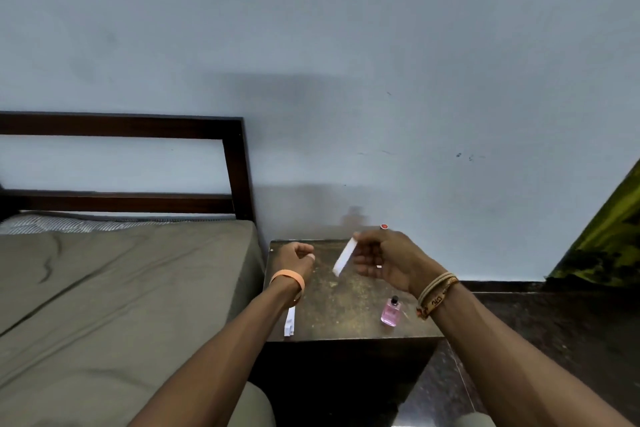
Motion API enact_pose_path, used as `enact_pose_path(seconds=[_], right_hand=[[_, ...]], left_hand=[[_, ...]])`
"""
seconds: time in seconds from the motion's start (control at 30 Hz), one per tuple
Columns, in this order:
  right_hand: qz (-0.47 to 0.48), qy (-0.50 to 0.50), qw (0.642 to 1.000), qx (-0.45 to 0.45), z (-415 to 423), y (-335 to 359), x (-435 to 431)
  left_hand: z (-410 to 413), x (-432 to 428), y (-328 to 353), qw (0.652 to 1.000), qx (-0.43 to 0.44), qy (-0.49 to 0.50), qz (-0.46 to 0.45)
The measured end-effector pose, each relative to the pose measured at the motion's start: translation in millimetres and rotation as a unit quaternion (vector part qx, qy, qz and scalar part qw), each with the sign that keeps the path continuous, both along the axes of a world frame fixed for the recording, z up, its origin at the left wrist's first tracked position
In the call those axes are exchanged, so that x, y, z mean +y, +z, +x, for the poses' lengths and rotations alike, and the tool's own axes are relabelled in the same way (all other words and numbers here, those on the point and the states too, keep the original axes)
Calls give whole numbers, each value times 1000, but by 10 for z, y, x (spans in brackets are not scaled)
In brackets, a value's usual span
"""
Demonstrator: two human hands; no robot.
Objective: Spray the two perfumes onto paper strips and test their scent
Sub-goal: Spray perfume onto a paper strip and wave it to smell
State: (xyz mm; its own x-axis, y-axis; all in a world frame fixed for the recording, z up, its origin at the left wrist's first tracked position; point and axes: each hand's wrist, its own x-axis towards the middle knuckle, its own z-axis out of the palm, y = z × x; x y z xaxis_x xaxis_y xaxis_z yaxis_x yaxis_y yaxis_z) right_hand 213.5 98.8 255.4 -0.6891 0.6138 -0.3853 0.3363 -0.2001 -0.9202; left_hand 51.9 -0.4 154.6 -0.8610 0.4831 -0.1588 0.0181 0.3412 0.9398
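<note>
My right hand (pixel 384 260) pinches a white paper strip (pixel 344 257) by its upper end and holds it slanted above the small dark bedside table (pixel 346 305). Left of the strip, my left hand (pixel 294 258) hovers over the table's back left part with its fingers curled and the thumb against them. Nothing shows inside it. A small pink perfume bottle (pixel 390 311) stands upright near the table's front right corner, under my right wrist. A second white strip (pixel 289 321) lies at the table's front left edge, partly under my left wrist. No second bottle is visible.
A bed (pixel 121 288) with an olive sheet and a dark wooden headboard (pixel 235 166) touches the table's left side. A pale blue wall (pixel 346 80) rises right behind the table. At the far right hangs a yellow-green curtain (pixel 609 236), with dark floor (pixel 554 340) below.
</note>
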Motion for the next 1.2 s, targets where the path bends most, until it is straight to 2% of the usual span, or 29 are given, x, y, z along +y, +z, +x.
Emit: enact_pose_path(seconds=[0.03,0.1,0.13,0.27,0.3,0.37,0.4,0.5,0.57,0.6,0.67,0.7,0.8,0.9,1.03,1.07,1.13,1.17,1.2], right_hand=[[10,3,1000,-1,-1,31,3],[106,28,993,-55,-1,26,-8],[123,40,990,-64,16,47,-35],[42,36,998,-15,67,201,-34],[47,26,998,-29,64,186,-9],[174,54,977,-109,104,122,-13],[193,73,971,-122,141,134,-57],[68,61,996,-17,177,250,-62],[-2,38,999,21,169,307,-32],[18,34,999,-6,169,290,-22],[137,53,984,-99,205,228,-61],[154,60,980,-109,233,167,-58],[100,38,991,-77,289,136,-83],[121,39,989,-72,286,107,-23],[-3,33,999,9,267,236,-1],[14,40,999,-9,261,236,0],[151,72,981,-100,245,155,-8],[179,79,975,-109,245,133,-32],[157,85,980,-93,250,127,-34]], left_hand=[[-4,4,14,1000,2,-1,-2],[31,-1,72,1000,5,-4,-4],[46,5,86,1000,3,-7,-4],[60,18,67,1000,7,-22,-9],[111,1,130,1000,9,-22,-8],[212,-11,232,1000,15,-23,2],[248,-7,270,999,18,-27,6],[286,31,316,999,16,-27,17],[300,47,328,999,20,-27,16],[311,50,343,999,18,-28,19],[323,55,356,999,16,-35,21],[329,58,365,999,16,-38,18],[330,57,358,999,18,-40,9],[339,51,363,999,23,-41,2],[329,87,371,999,23,-41,20],[330,92,368,999,23,-39,23],[339,84,358,999,26,-38,13],[344,78,353,999,25,-41,7],[346,73,344,999,24,-44,6]])
